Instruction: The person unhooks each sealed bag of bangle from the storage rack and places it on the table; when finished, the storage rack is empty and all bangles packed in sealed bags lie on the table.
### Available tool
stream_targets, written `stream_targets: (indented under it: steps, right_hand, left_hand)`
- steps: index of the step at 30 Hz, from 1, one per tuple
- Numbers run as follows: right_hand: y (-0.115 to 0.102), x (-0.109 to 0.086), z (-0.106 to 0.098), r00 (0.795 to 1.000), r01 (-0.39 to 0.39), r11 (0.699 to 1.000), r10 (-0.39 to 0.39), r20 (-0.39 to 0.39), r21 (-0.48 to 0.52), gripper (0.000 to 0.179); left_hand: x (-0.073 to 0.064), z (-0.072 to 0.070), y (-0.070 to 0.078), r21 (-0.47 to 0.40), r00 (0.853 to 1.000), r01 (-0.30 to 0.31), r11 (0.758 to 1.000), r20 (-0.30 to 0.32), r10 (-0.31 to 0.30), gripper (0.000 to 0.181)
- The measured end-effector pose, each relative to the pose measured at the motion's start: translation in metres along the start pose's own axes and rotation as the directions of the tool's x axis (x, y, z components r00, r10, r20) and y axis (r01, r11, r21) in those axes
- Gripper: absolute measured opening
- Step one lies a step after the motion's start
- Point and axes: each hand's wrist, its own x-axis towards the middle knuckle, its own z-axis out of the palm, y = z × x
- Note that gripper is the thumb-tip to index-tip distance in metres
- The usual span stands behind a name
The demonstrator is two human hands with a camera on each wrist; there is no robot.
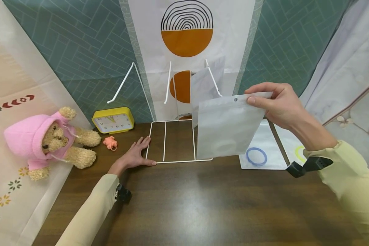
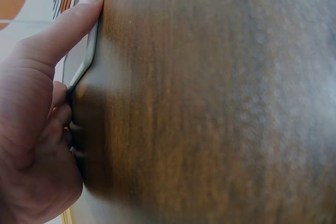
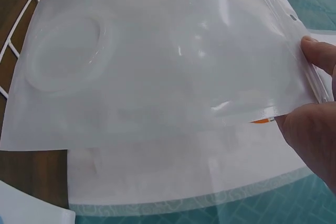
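Note:
My right hand (image 1: 279, 102) pinches a translucent white zip bag (image 1: 230, 126) by its top edge, beside the small hang hole. A pale ring shape (image 3: 65, 53) shows through the bag's lower part. The bag hangs in front of a white wire rack (image 1: 163, 140) with upright arms that end in prongs. Behind it, another translucent bag (image 1: 203, 89) hangs at the rack's right prong. My left hand (image 1: 134, 155) rests on the left front corner of the rack's base with fingers spread, its thumb (image 2: 79, 22) lying along the front wire.
On the right lie a bag with a blue ring (image 1: 256, 156) and one with a yellow ring (image 1: 299, 153). To the left are a yellow clock (image 1: 113, 120), a small orange-pink item (image 1: 110, 143) and a teddy bear in a pink hoodie (image 1: 53, 140). Patterned cloth (image 1: 80, 51) hangs behind.

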Motion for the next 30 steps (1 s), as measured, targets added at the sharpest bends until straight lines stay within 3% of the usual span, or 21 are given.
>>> stream_targets:
  steps: [10,18,25,30]
  right_hand:
    - [0.009,-0.03,-0.017,0.999,0.037,0.999,-0.036,0.037,-0.009,0.025]
    - [0.018,-0.061,-0.04,0.998,0.044,0.998,-0.046,0.045,0.046,0.032]
    - [0.027,-0.088,-0.065,0.992,0.119,0.99,-0.122,0.029,0.08,0.033]
    - [0.031,-0.107,-0.086,0.978,0.186,0.974,-0.197,0.073,0.128,0.03]
  left_hand:
    - [-0.001,0.0,0.001,-0.001,1.0,0.002,1.0,0.001,-0.002,0.115]
    - [-0.002,0.0,0.003,-0.004,1.0,0.002,1.0,0.002,-0.002,0.115]
    - [-0.003,0.002,0.002,-0.005,1.0,0.004,1.0,0.002,-0.004,0.115]
    - [-0.003,0.001,0.001,-0.004,1.0,0.013,1.0,0.005,-0.013,0.115]
